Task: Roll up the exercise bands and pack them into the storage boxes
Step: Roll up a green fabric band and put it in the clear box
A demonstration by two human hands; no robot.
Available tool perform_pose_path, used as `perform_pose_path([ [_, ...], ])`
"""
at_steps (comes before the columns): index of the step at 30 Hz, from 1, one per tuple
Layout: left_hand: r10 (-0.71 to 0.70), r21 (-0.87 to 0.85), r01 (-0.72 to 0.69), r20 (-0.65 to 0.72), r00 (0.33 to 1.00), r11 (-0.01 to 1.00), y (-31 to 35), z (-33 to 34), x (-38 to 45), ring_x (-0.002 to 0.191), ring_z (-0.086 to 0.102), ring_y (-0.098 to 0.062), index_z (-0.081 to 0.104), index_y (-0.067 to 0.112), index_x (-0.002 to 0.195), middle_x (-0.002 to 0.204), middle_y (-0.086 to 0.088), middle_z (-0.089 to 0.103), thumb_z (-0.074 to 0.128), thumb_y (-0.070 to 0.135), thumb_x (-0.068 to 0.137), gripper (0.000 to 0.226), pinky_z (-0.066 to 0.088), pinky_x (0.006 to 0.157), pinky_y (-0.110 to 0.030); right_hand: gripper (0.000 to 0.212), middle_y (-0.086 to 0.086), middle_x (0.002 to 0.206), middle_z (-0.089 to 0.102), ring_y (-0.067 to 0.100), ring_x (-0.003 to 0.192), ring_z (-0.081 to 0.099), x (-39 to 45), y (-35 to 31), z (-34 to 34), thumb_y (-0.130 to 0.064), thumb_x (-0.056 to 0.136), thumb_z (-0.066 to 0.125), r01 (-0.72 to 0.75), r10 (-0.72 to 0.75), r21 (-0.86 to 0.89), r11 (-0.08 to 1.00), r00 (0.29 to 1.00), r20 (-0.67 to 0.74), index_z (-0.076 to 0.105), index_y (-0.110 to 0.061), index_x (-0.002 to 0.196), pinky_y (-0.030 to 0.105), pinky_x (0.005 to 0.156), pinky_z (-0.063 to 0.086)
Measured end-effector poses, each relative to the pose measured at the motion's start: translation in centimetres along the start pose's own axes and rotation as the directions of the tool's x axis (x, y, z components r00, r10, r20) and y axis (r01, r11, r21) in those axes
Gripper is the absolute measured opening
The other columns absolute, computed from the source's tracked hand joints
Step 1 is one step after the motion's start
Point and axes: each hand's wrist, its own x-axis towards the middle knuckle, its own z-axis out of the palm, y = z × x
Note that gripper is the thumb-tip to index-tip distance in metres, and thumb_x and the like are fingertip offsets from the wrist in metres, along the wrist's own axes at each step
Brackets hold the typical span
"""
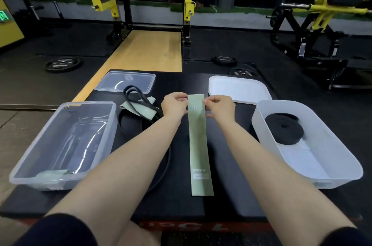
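At nine o'clock on the black rubber-topped platform (227, 165) stands a clear rectangular plastic storage box (60, 145) with a pale green rolled band (52, 174) lying against its near wall. At eleven o'clock lies its clear flat lid (125, 81), and just nearer, a heap of loose black loop bands (138, 109) tangled with another pale green band (138, 108). At centre, the left hand (175, 105) and right hand (220, 106) each pinch a far corner of a long flat pale green exercise band (199, 145), stretched toward six o'clock. At one o'clock rests a white lid (239, 89); at three o'clock, a white translucent box (306, 143) holds a coiled black band (283, 128).
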Motion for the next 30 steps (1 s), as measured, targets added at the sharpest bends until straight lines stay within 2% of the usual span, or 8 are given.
perform_pose_path([
  [8, -0.029, 0.053, 0.024, 0.094, 0.995, 0.998, -3.7, 1.5, 2.4, 0.089, 0.060, -0.015, 0.069, 0.015, 0.096, 0.086, 0.005, 0.065, 0.056, -0.006, 0.081, 0.029, 0.053, 0.089, -0.034, 0.019, 0.000, 0.073, 0.065, 0.013, 0.065, 0.059, 2.3, 4.3, 1.8, -0.009, 0.081, 0.056, -0.031, 0.038, -0.110, 0.993, 0.998, 0.058, 0.074, -0.005, 0.087, 0.035, 0.077, 0.058],
  [11, -0.051, 0.113, 0.034, 0.155, 0.987, 0.993, -4.3, 1.8, 2.6, 0.082, 0.054, -0.014, 0.063, 0.026, 0.070, 0.081, 0.007, 0.066, 0.053, -0.004, 0.081, 0.033, 0.049, 0.078, -0.028, 0.022, 0.005, 0.082, 0.069, 0.018, 0.081, 0.064, 2.6, 5.0, 2.1, -0.012, 0.083, 0.053, -0.020, 0.041, -0.169, 0.985, 0.992, 0.122, 0.072, -0.005, 0.090, 0.044, 0.088, 0.054],
  [13, -0.084, 0.135, 0.064, 0.149, 0.985, 0.989, -4.7, 1.9, 2.9, 0.087, 0.050, -0.014, 0.064, 0.024, 0.086, 0.096, 0.003, 0.062, 0.048, -0.001, 0.087, 0.030, 0.045, 0.080, -0.027, 0.022, 0.013, 0.089, 0.071, 0.024, 0.086, 0.065, 2.6, 5.1, 2.2, -0.013, 0.085, 0.051, -0.021, 0.046, -0.190, 0.981, 0.991, 0.128, 0.072, -0.006, 0.090, 0.045, 0.090, 0.053],
  [16, -0.129, 0.142, 0.108, 0.147, 0.981, 0.984, -4.7, 2.0, 2.6, 0.082, 0.046, -0.012, 0.056, 0.024, 0.083, 0.086, 0.008, 0.054, 0.043, -0.001, 0.091, 0.030, 0.042, 0.073, -0.024, 0.021, -0.003, 0.075, 0.064, 0.015, 0.076, 0.053, 1.8, 4.8, 1.6, -0.014, 0.090, 0.049, 0.020, 0.021, -0.232, 0.973, 0.985, 0.172, 0.069, -0.019, 0.089, 0.015, 0.075, 0.048],
  [20, -0.174, 0.146, 0.147, 0.189, 0.967, 0.978, -4.5, 1.5, 0.4, 0.084, 0.048, -0.008, 0.052, 0.023, 0.081, 0.086, 0.009, 0.052, 0.035, -0.012, 0.090, 0.041, 0.041, 0.082, -0.023, 0.026, 0.013, 0.114, 0.066, 0.028, 0.107, 0.058, 0.2, 4.8, 0.8, -0.013, 0.092, 0.048, 0.085, -0.015, -0.307, 0.948, 0.975, 0.221, 0.068, -0.012, 0.109, 0.030, 0.086, 0.047],
  [23, -0.160, 0.161, 0.129, 0.201, 0.966, 0.979, -4.6, 0.8, -2.0, 0.066, 0.035, -0.001, 0.047, 0.021, 0.071, 0.073, 0.011, 0.041, 0.035, -0.019, 0.085, 0.044, 0.037, 0.075, -0.025, 0.035, 0.006, 0.117, 0.067, 0.021, 0.112, 0.058, -1.4, 5.4, 0.2, -0.014, 0.091, 0.051, 0.096, -0.007, -0.337, 0.936, 0.967, 0.254, 0.062, -0.016, 0.124, 0.026, 0.089, 0.045],
  [27, -0.125, 0.242, 0.063, 0.253, 0.959, 0.968, -5.0, -0.2, -4.9, 0.077, 0.047, -0.001, 0.048, -0.002, 0.130, 0.091, 0.010, 0.051, 0.033, -0.024, 0.082, 0.055, 0.042, 0.073, -0.016, 0.040, 0.004, 0.125, 0.062, 0.017, 0.116, 0.056, -4.5, 6.1, -1.0, -0.010, 0.091, 0.054, 0.128, -0.016, -0.387, 0.913, 0.960, 0.280, 0.056, -0.015, 0.131, 0.016, 0.086, 0.037],
  [30, -0.154, 0.333, 0.051, 0.291, 0.944, 0.942, -5.9, -1.0, -6.3, 0.121, 0.049, -0.014, 0.036, 0.003, 0.141, 0.128, -0.001, 0.055, 0.038, -0.024, 0.081, 0.066, 0.040, 0.103, -0.027, 0.037, 0.005, 0.122, 0.063, 0.020, 0.108, 0.059, -7.2, 6.4, -2.0, -0.007, 0.092, 0.053, 0.164, -0.032, -0.409, 0.897, 0.950, 0.311, 0.058, -0.013, 0.128, 0.015, 0.083, 0.039],
])
